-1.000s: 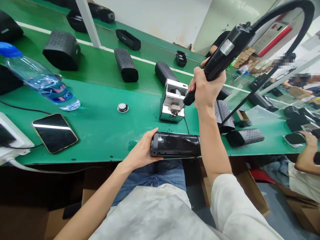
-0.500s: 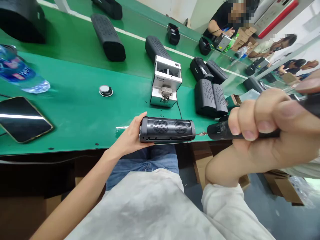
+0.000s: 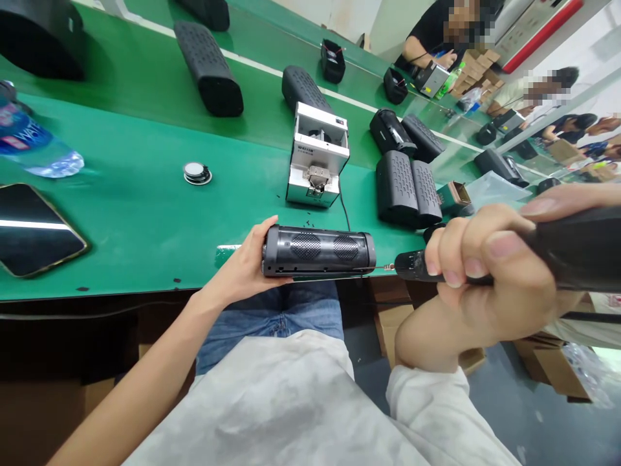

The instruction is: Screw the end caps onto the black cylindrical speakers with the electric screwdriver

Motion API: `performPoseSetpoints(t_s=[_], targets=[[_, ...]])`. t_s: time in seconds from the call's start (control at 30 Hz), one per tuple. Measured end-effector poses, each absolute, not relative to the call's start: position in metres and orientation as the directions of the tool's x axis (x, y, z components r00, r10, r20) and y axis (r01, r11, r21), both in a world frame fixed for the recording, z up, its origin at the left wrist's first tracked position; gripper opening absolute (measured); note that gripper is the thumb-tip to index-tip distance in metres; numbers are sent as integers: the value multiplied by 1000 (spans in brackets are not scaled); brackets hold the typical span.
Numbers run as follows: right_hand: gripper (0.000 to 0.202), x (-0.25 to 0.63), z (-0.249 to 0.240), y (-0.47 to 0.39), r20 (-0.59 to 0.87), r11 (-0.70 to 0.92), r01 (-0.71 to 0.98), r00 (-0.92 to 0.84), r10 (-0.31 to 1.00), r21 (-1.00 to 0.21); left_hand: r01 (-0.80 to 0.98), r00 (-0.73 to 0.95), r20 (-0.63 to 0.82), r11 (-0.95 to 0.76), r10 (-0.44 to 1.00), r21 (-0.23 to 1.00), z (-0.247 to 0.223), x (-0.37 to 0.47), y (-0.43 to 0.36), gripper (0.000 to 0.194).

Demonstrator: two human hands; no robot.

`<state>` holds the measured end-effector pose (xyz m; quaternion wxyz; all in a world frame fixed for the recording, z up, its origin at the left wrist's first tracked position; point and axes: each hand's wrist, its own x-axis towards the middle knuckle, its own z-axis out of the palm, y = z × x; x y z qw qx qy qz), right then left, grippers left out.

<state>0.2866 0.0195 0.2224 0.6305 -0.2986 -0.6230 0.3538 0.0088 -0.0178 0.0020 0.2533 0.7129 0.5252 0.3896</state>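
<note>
A black speaker unit (image 3: 320, 254) with two round perforated grilles lies at the front edge of the green table. Wrapped round its left end is my left hand (image 3: 247, 265). My right hand (image 3: 490, 272) grips a black electric screwdriver (image 3: 577, 249), with the fingers closed round its body. The screwdriver's thin bit points left and reaches the lower right side of the speaker; where its tip ends is too small to tell. Behind the speaker stands a white and grey screw dispenser (image 3: 317, 158) with small dark bits in front of it.
Black speaker housings (image 3: 398, 188) stand at the right of the dispenser, others on the green strip behind. A round white-topped item (image 3: 196, 172), a phone (image 3: 39, 230) and a water bottle (image 3: 36, 145) lie at the left. People sit farther back at the right.
My right hand and the screwdriver have shifted a little left, and more of the screwdriver's rear body shows. The speaker is still in my left hand; the whole view has shifted slightly.
</note>
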Motion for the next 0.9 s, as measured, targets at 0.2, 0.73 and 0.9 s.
performPoseSetpoints(t_s=[0.2, 0.73, 0.9], targets=[[28, 276, 171, 26, 673, 667, -109, -30, 739, -737, 579, 160, 279, -319, 947, 750, 6, 8, -20, 124], [26, 288, 166, 28, 652, 630, -185, -98, 752, -754, 567, 173, 260, -312, 950, 762, 5, 6, -21, 121], [21, 288, 182, 46, 650, 588, -290, -211, 730, -755, 554, 169, 291, -335, 942, 762, 4, 7, -21, 125]])
